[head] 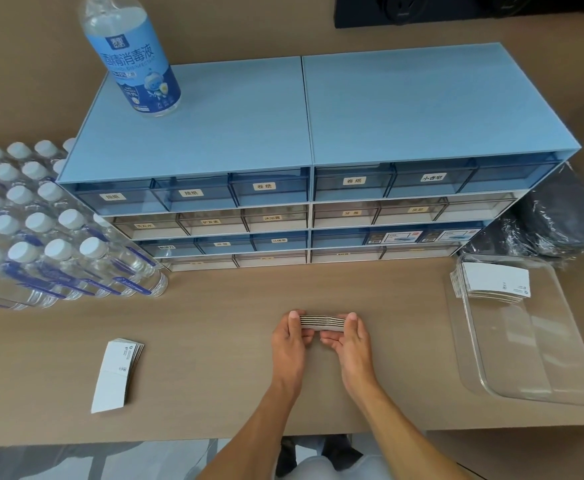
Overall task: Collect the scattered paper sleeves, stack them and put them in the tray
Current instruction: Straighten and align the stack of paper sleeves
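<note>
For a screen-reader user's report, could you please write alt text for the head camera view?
Both hands, left hand and right hand, hold a small stack of paper sleeves edge-on over a tan table. Another stack sits in a clear tray at right; a third pile lies at left, before blue drawers.

I see both bare forearms reaching forward side by side, the left hand [288, 336] and right hand [347, 337] facing each other with palms turned inward, fingers curled and thumbs on top, pinching a small stack of sleeves [322, 322] between them.
</note>
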A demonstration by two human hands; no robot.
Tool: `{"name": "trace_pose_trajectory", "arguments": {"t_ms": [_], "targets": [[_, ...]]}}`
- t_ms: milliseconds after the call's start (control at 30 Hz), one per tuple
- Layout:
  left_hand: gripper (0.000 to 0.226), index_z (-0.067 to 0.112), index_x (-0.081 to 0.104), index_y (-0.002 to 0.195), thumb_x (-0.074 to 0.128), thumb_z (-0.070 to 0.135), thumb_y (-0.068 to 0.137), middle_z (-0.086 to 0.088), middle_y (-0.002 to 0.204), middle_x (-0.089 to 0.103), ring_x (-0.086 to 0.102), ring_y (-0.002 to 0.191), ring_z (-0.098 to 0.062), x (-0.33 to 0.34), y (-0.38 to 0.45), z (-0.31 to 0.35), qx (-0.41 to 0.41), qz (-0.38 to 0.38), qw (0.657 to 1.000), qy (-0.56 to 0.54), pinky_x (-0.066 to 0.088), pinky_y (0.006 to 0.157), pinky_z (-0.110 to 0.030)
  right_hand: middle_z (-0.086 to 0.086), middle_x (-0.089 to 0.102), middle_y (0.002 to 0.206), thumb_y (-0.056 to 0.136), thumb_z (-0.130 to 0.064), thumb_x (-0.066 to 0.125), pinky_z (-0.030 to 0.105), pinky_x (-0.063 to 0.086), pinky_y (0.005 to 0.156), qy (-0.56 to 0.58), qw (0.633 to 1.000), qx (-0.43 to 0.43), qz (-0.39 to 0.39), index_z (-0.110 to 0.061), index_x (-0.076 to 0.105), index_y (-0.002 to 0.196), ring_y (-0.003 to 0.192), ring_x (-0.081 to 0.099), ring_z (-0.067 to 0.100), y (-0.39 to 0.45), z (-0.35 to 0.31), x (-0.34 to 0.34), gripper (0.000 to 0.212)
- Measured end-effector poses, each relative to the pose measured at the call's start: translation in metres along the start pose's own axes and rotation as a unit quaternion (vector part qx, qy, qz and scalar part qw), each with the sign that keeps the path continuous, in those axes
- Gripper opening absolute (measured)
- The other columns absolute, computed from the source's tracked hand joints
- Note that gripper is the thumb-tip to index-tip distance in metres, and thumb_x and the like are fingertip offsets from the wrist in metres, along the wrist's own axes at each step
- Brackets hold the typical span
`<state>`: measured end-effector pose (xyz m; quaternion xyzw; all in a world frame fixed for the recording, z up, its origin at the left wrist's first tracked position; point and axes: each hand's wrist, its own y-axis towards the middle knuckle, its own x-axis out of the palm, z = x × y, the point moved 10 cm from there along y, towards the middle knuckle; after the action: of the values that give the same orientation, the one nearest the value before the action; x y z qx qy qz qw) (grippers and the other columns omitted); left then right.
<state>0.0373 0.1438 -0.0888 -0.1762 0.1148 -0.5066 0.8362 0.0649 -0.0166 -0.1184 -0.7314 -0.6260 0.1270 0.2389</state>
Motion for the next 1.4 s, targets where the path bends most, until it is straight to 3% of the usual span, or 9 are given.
{"name": "trace_pose_trajectory", "arguments": {"t_ms": [233, 467, 933, 1033, 1100, 1233, 1300, 1400], "targets": [[0.038, 0.01, 0.062, 0.116, 0.033, 0.031, 0.107, -0.008, 0.087, 0.068, 0.064, 0.071, -0.01, 0.004, 0.005, -0.005, -0.01, -0.013, 1.0, -0.001, 0.056, 0.066, -0.022, 0.02, 0.071, 0.081, 0.103, -0.042, 0.034, 0.043, 0.058, 0.074, -0.033, 0.999, 0.01, -0.002, -0.013, 0.056, 0.097, 0.07, 0.068, 0.026, 0.002, 0.0, -0.001, 0.037], [0.034, 0.013, 0.062, 0.096, 0.033, 0.029, 0.107, -0.008, 0.08, 0.068, 0.065, 0.069, -0.014, 0.001, 0.009, 0.0, 0.001, -0.02, 1.0, 0.02, 0.057, 0.067, -0.029, 0.009, 0.071, 0.072, 0.103, -0.04, 0.035, 0.04, 0.058, 0.071, -0.054, 0.999, 0.0, 0.005, -0.015, 0.058, 0.095, 0.064, 0.07, 0.019, 0.003, -0.004, -0.001, 0.035], [0.034, 0.018, 0.067, 0.094, 0.038, 0.034, 0.105, 0.0, 0.079, 0.072, 0.067, 0.073, -0.014, -0.006, 0.003, -0.004, 0.005, -0.038, 0.999, 0.015, 0.057, 0.07, -0.026, 0.016, 0.069, 0.078, 0.105, -0.033, 0.032, 0.041, 0.057, 0.076, -0.076, 0.997, 0.007, -0.032, -0.015, 0.055, 0.098, 0.066, 0.068, 0.022, 0.0, -0.012, 0.008, 0.031], [0.021, 0.023, 0.066, 0.103, 0.055, 0.039, 0.097, 0.004, 0.083, 0.074, 0.068, 0.077, -0.008, -0.006, 0.003, -0.006, -0.021, -0.064, 0.997, 0.027, 0.056, 0.072, -0.02, 0.019, 0.069, 0.084, 0.105, -0.031, 0.031, 0.042, 0.056, 0.076, -0.063, 0.997, 0.017, -0.038, -0.01, 0.054, 0.101, 0.067, 0.066, 0.025, 0.0, -0.017, 0.011, 0.031], [0.025, 0.025, 0.063, 0.113, 0.07, 0.033, 0.089, 0.007, 0.095, 0.075, 0.07, 0.085, -0.003, -0.006, 0.001, -0.005, -0.023, -0.094, 0.994, 0.047, 0.054, 0.075, -0.015, 0.021, 0.068, 0.087, 0.106, -0.029, 0.031, 0.045, 0.055, 0.079, -0.055, 0.997, 0.025, -0.042, -0.006, 0.053, 0.104, 0.07, 0.065, 0.028, -0.001, -0.018, 0.014, 0.032], [0.026, 0.018, 0.064, 0.113, 0.07, 0.009, 0.088, 0.001, 0.101, 0.076, 0.072, 0.092, -0.009, -0.026, 0.0, 0.006, -0.008, -0.072, 0.996, 0.048, 0.056, 0.077, -0.019, 0.018, 0.067, 0.092, 0.104, -0.029, 0.037, 0.037, 0.056, 0.074, -0.052, 0.993, 0.05, -0.092, -0.009, 0.055, 0.105, 0.072, 0.066, 0.025, -0.006, -0.013, 0.034, 0.028], [0.023, 0.018, 0.067, 0.109, 0.068, 0.006, 0.089, 0.0, 0.096, 0.077, 0.073, 0.086, -0.008, -0.041, 0.001, 0.013, -0.005, -0.048, 0.998, 0.034, 0.057, 0.074, -0.021, 0.015, 0.065, 0.093, 0.101, -0.024, 0.048, 0.033, 0.057, 0.074, -0.042, 0.99, 0.054, -0.127, -0.011, 0.056, 0.107, 0.072, 0.067, 0.021, -0.009, -0.012, 0.045, 0.017], [0.018, 0.017, 0.071, 0.104, 0.07, 0.009, 0.088, -0.002, 0.093, 0.078, 0.071, 0.079, -0.01, -0.074, 0.002, 0.02, -0.003, 0.006, 1.0, 0.029, 0.057, 0.07, -0.021, 0.011, 0.068, 0.096, 0.093, -0.011, 0.062, 0.03, 0.057, 0.075, -0.052, 0.979, 0.039, -0.192, -0.01, 0.058, 0.118, 0.077, 0.066, 0.019, -0.015, -0.014, 0.069, 0.025]]}}
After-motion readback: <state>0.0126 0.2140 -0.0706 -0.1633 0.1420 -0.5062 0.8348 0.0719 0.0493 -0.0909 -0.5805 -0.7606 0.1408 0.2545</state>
